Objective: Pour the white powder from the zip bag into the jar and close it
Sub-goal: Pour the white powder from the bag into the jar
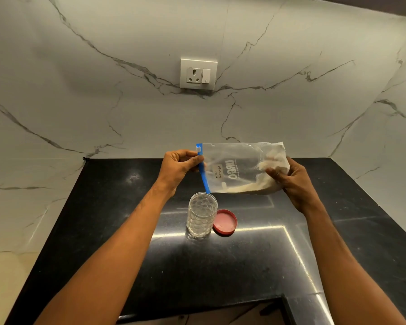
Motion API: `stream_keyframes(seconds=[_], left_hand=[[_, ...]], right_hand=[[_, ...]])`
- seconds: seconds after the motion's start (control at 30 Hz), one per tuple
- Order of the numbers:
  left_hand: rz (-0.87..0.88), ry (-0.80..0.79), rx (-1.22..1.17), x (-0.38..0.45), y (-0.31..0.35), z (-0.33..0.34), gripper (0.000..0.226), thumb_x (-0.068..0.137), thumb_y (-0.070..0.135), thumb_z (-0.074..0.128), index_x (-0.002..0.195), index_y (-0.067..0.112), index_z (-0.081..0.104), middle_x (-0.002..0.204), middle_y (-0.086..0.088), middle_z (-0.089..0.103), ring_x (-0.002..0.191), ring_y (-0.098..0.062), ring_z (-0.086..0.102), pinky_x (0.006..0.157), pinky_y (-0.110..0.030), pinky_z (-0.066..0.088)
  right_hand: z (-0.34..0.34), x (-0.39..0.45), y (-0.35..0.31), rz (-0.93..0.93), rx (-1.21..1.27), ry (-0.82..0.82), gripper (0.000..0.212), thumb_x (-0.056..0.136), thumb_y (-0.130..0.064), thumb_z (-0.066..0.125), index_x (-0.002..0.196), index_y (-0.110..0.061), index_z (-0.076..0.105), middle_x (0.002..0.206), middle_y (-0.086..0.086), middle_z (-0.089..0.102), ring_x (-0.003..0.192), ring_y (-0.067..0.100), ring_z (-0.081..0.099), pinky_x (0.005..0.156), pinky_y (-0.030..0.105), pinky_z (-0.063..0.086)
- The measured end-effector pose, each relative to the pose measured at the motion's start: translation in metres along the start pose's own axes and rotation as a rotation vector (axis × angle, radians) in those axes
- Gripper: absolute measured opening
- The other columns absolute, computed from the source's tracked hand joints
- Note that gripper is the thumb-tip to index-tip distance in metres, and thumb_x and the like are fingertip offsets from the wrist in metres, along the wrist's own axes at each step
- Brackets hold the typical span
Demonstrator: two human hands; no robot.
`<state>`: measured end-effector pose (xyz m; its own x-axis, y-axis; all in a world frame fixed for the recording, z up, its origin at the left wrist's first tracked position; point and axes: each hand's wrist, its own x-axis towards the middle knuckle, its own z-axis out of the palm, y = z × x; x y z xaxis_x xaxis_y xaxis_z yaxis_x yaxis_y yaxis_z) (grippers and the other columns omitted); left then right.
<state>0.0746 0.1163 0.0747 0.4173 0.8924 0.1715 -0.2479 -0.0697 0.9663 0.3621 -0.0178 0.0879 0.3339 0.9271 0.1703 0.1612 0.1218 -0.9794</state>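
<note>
Both grips hold zip bag [239, 167] sideways above open jar [202, 214].

wall [127, 66]: veined white marble | socket [198, 73] | countertop [220, 266]: glossy black

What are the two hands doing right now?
Left hand: pinching the zip bag's blue zip strip.
Right hand: gripping the bag's bottom end.
</note>
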Motion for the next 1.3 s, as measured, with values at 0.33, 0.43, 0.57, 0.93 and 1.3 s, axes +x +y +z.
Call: stream_keyframes(seconds=[0.33,0.43,0.57,0.93,1.3], left_hand=[[-0.026,-0.008,-0.019,-0.003,-0.004,-0.002,0.012,0.087,0.008,0.072,0.098,0.004,0.074,0.090,-0.010,0.078,0.083,-0.025,0.076,0.071,-0.029,0.063],[-0.031,0.004,-0.022,-0.004,-0.006,-0.005,0.013,0.087,0.008,0.072,0.099,0.003,0.073,0.091,-0.009,0.079,0.083,-0.024,0.077,0.068,-0.027,0.062],[-0.034,0.011,-0.016,-0.005,-0.007,-0.005,0.011,0.087,0.008,0.071,0.098,0.004,0.073,0.090,-0.006,0.079,0.083,-0.023,0.077,0.067,-0.026,0.062],[-0.043,0.028,-0.004,-0.006,-0.009,-0.005,0.007,0.088,0.007,0.070,0.095,0.008,0.073,0.089,-0.003,0.079,0.084,-0.019,0.076,0.067,-0.025,0.062],[-0.067,0.039,-0.014,-0.008,-0.014,-0.008,0.007,0.088,0.006,0.070,0.095,0.007,0.073,0.089,-0.004,0.079,0.084,-0.022,0.077,0.066,-0.026,0.062]], right_hand=[[-0.005,-0.002,-0.005,0.028,-0.085,-0.086,0.035,0.080,-0.027,0.073,0.114,-0.020,0.068,0.105,-0.001,0.074,0.100,0.017,0.070,0.077,0.024,0.058],[0.001,-0.001,-0.004,-0.006,-0.165,-0.075,0.033,0.084,-0.030,0.069,0.114,-0.017,0.066,0.103,0.001,0.073,0.097,0.017,0.071,0.076,0.024,0.059],[0.008,-0.001,-0.002,-0.011,-0.214,-0.088,0.028,0.088,-0.034,0.060,0.114,-0.025,0.061,0.108,0.001,0.069,0.100,0.021,0.069,0.080,0.027,0.059],[-0.001,-0.002,0.003,0.230,-0.136,-0.353,0.098,0.067,-0.017,0.086,0.147,-0.032,0.033,0.134,-0.001,0.055,0.118,0.022,0.061,0.093,0.038,0.057],[-0.010,-0.004,-0.002,0.137,-0.220,-0.274,0.078,0.069,-0.019,0.082,0.138,-0.016,0.047,0.123,0.005,0.065,0.110,0.020,0.067,0.089,0.035,0.058]])
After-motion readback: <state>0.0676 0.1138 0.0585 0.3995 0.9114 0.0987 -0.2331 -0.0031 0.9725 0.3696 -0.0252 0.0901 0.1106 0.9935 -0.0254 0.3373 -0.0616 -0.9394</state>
